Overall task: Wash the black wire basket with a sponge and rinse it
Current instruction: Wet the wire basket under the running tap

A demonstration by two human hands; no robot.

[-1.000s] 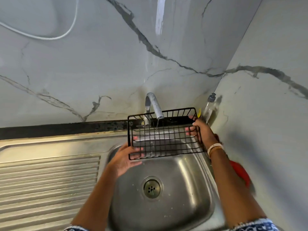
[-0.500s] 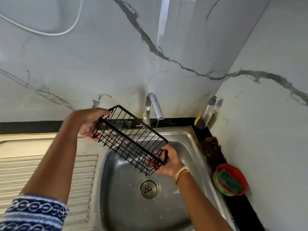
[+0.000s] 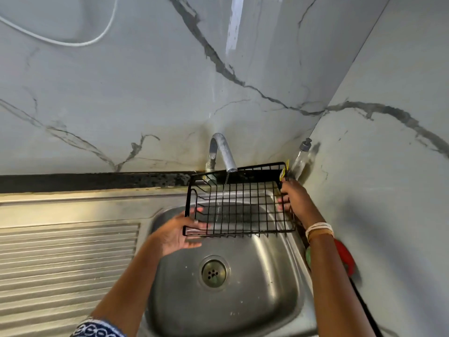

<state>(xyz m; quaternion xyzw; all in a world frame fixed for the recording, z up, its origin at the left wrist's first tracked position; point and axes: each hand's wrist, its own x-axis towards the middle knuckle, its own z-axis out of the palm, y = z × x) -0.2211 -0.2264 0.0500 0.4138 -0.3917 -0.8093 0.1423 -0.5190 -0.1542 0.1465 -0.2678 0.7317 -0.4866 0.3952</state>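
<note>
Black wire basket: held over the sink under the faucet stream, long axis left-right, open side toward the camera. Left hand and right hand grasp its ends.

basket under tap, over sink

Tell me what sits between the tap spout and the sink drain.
In the head view, the black wire basket lies between the tap spout and the sink drain, held over the basin by both hands; a thin water stream falls through its grid.
</note>
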